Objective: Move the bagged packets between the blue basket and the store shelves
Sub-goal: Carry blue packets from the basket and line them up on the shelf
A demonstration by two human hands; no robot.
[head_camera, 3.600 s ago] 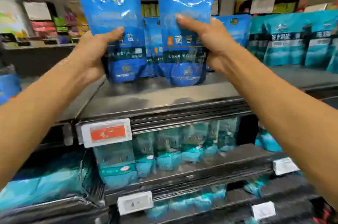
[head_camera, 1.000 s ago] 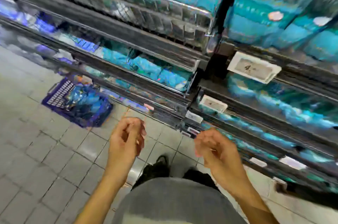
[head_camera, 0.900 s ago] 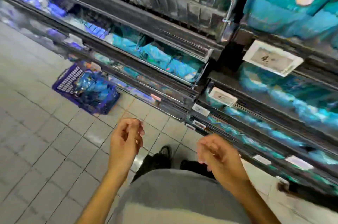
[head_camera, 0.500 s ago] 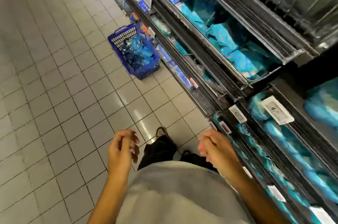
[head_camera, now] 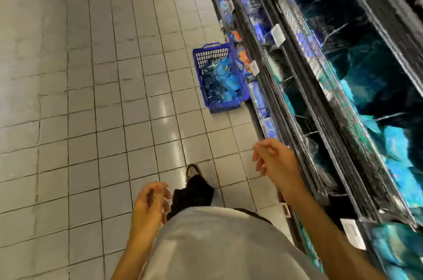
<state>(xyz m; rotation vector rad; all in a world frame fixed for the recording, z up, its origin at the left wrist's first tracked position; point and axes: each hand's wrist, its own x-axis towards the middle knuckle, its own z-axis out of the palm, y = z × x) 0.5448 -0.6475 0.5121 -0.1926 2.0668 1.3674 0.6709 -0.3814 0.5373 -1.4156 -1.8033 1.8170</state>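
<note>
Presently, as I read it from my remote seat, one item at a time.

Blue basket (head_camera: 219,78): on the tiled floor (head_camera: 91,96), well ahead of me, just beside the foot of the store shelves (head_camera: 343,96). Whether it touches the shelf base I cannot tell.

Bagged packets (head_camera: 223,76): a loose blue heap inside the basket. More blue and teal bags line the shelf tiers on my right, too blurred to count.

Left hand (head_camera: 150,206): low by my hip, fingers loosely curled, holding nothing.

Right hand (head_camera: 273,160): raised a little further forward, near the lower shelf edge, fingers relaxed and slightly bent, also empty.

Shoe (head_camera: 193,171): one foot forward on the tiles, pointing toward the basket.

Price tags (head_camera: 278,34): white cards clipped along the shelf rails.

Step in hand, as I judge it: walking to the basket with empty hands to fetch more packets.

Risks, as I judge them:
- The right hand passes close to the shelf rails; a swing could catch a tag or an edge.
- The basket sits low and in my path; a long stride could kick it and scatter bags.
- The bags look glossy and slack; grabbing several at once could let one slip.
</note>
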